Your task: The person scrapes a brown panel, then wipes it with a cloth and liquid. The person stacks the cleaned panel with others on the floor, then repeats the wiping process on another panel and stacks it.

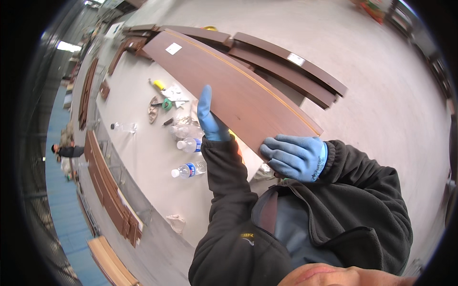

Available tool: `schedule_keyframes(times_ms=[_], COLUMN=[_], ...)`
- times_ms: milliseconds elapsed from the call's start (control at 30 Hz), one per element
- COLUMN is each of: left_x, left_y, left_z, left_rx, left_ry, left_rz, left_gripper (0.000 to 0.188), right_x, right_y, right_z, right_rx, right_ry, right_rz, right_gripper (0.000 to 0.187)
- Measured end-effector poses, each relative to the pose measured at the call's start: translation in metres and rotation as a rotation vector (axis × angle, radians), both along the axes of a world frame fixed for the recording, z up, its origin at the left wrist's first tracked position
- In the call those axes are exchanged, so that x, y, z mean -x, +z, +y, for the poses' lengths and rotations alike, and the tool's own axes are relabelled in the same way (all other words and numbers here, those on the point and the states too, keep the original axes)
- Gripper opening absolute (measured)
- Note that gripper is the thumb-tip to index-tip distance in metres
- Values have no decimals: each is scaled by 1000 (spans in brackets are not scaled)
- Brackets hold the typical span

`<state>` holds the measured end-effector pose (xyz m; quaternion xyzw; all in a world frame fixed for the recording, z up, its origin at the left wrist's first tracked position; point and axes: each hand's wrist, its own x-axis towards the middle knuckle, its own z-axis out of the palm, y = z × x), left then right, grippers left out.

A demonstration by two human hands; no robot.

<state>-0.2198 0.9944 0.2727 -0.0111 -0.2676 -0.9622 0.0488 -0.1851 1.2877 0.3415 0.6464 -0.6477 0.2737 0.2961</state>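
A long brown wooden board (238, 105) slants across the view, held up over a pale tabletop. A thin orange line runs along its right edge, and a white label is stuck near its far end. My left hand (212, 117), in a blue glove, supports the board's left edge; one digit points up along the edge and the other fingers are hidden. My right hand (296, 157), gloved the same way, grips the near end, its fingers laid together over the corner. Its thumb is out of sight.
Clear plastic bottles (189, 169) stand or lie on the table (143, 157) to the left. Beyond them are a yellow-handled tool (158, 85) and a green roll (166, 104). Brown profiles (286, 66) lie behind the board. More boards (112, 190) are stacked left; a person (69, 151) stands further off.
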Motion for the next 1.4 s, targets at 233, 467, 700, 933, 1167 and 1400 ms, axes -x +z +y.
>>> schedule_keyframes(times_ms=[233, 467, 700, 933, 1167, 1400], left_x=[-13, -10, -55, -120, -128, -226], left_y=[18, 31, 10, -12, -55, -120], left_z=[115, 324, 615, 884, 1150, 1437], left_rx=[89, 250, 244, 326, 242, -499], left_ry=[-133, -364, -816, -1357, -1632, -2229], left_rz=[110, 164, 76, 145, -156, -55], left_gripper=[38, 41, 48, 40, 88, 84], right_x=[-82, -148, -246, -360, -448, -511], right_y=[-11, -27, -69, -121, -142, -86], right_z=[114, 270, 479, 659, 791, 923], right_rx=[-42, 299, 556, 1479, 1075, 66], right_ry=[-179, -1125, -1744, -1640, -2436, -2753], right_rz=[-366, -459, -1140, -1459, -746, -193], right_gripper=[33, 59, 64, 58, 45, 47])
